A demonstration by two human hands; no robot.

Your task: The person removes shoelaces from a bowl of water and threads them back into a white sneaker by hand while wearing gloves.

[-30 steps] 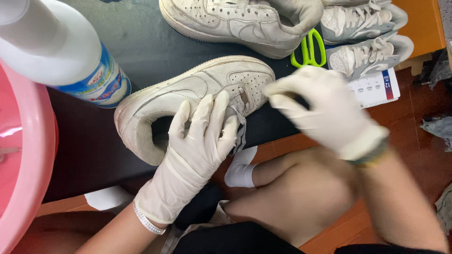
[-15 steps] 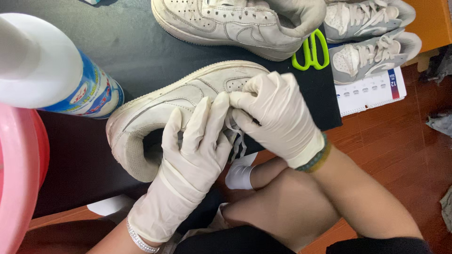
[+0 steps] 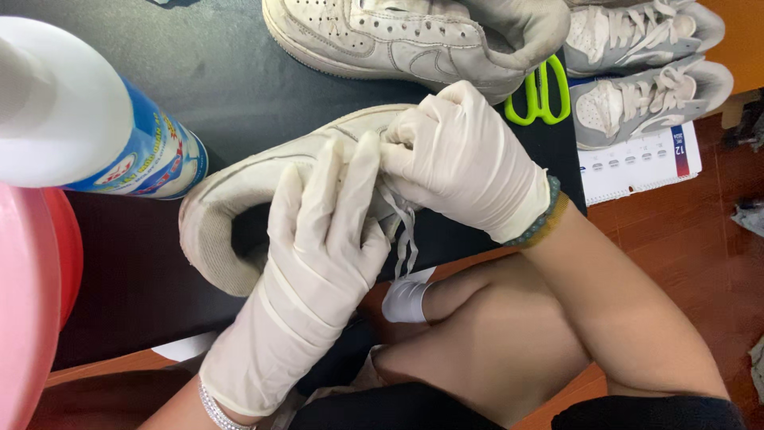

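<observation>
A dirty white sneaker (image 3: 239, 187) lies on its side on a black mat (image 3: 143, 263), heel towards me. My left hand (image 3: 318, 239), in a cream rubber glove, presses flat over the shoe's tongue and holds it down. Gloved as well, my right hand (image 3: 458, 155) covers the toe end and pinches the grey-white shoelace (image 3: 404, 231), whose loose ends hang over the mat's front edge. A bead bracelet sits at my right wrist.
A second white sneaker (image 3: 398, 40) lies at the back. Green-handled scissors (image 3: 541, 91), a grey pair of sneakers (image 3: 649, 68) and a small calendar card (image 3: 637, 163) are at the right. A white-and-blue bottle (image 3: 87, 119) and a pink basin (image 3: 32, 318) stand at the left.
My right hand came in from the right onto the toe end and took hold of the lace. The left hand stayed on the shoe and slid slightly up it.
</observation>
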